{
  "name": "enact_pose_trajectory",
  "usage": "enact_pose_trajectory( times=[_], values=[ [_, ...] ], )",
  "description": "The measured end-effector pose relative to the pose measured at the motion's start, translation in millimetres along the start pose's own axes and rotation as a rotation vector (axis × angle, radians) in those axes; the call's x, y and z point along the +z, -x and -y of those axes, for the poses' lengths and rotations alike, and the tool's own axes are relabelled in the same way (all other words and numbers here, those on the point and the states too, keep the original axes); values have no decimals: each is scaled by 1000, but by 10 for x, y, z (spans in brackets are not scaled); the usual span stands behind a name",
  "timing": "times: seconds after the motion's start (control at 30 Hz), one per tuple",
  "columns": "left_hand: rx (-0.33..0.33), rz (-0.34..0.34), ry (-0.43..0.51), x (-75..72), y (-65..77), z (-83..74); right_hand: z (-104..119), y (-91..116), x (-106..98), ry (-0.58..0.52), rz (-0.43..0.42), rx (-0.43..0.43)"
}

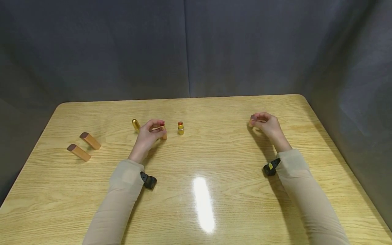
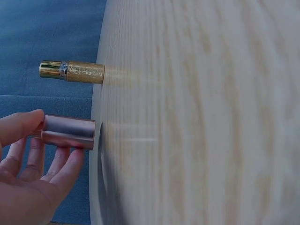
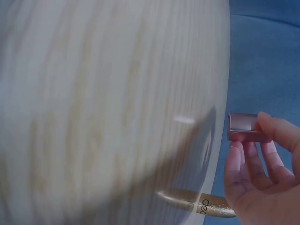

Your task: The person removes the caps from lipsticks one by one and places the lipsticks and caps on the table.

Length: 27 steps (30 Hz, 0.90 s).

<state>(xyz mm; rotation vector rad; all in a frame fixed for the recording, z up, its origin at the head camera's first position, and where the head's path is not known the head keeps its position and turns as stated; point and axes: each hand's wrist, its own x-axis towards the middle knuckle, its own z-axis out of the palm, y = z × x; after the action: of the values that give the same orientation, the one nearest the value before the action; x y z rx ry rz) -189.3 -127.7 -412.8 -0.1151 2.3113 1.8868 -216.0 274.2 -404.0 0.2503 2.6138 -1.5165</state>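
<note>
At the table's left middle, my left hand pinches an upright rose-gold lipstick tube between thumb and fingers. A red spot shows at the tube's top, partly covered by a fingertip. Just right of it stands an uncapped gold lipstick, red inside its top; the left wrist view shows its glittery base. A rounded gold piece, like a cap, is behind the left hand. Far to the right, my right hand pinches a short rose-gold lipstick cap, its open end facing down to the table.
Two closed rose-gold lipsticks stand at the table's left. In the right wrist view, a gold tube with dark lettering sits beside the right hand, partly covered by it. Dark curtains hang behind the wooden table.
</note>
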Motion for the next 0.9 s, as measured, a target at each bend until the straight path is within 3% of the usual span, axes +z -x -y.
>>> enact_pose_trajectory(
  times=[0.37, 0.63, 0.9],
  values=[
    [-3, -1, -11, 8, -19, 51, -49, 11, 11, -27, 0, 6],
    [37, -6, 0, 3, 28, 45, -79, -17, 21, -36, 25, 50],
    [-6, 22, -26, -16, -12, 49, -61, -18, 13, -56, 47, 51]
  ],
)
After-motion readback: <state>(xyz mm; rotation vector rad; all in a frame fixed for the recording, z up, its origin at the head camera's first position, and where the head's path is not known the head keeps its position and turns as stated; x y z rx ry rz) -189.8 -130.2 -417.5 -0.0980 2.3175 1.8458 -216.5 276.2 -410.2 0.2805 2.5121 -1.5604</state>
